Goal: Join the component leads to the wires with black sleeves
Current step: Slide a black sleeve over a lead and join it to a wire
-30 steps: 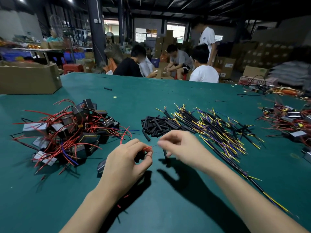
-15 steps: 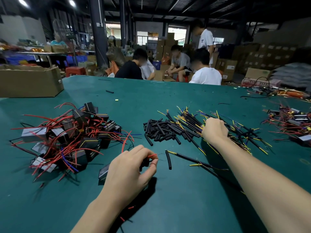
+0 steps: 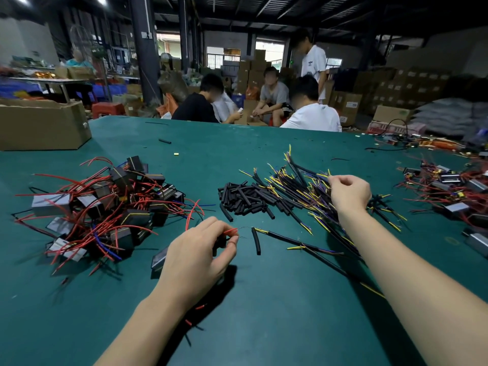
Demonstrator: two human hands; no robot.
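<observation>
i've got one red component lead (image 3: 230, 231) pinched betw. thumb and forefinger of my left hand (image 3: 196, 256), its bare stripped end poking out to the right; the component (image 3: 159, 258) it belongs to sits on the bench (image 3: 264, 313) just under that hand, mostly hidden by it. right in front of the lead tip lies one loose black sleeve (image 3: 256, 241), and touching it a black-jacketed wire (image 3: 295, 240) w/ yellow ends — near the lead but not joined to it. my right hand (image 3: 348, 194) is out over the heap of yellow/purple-tipped wires (image 3: 303, 191), fingers curled down into it; looks like it's pinching strands, but i can't tell for sure whether it has one.

progress, as i judge it: this joint isn't made yet — lead in hand, sleeve and wire not on it. the big pile of components w/ red leads (image 3: 105, 204) at left looks untouched, the stock of cut sleeves (image 3: 243, 198) at centre is still plentiful, so most of the job is left. a second heap of components w/ wires (image 3: 449, 191) at far right may be finished pieces, can't confirm from here.

outward: cardboard box (image 3: 42, 125) at bench's left edge, other workers (image 3: 266, 101) sitting beyond the far edge.
</observation>
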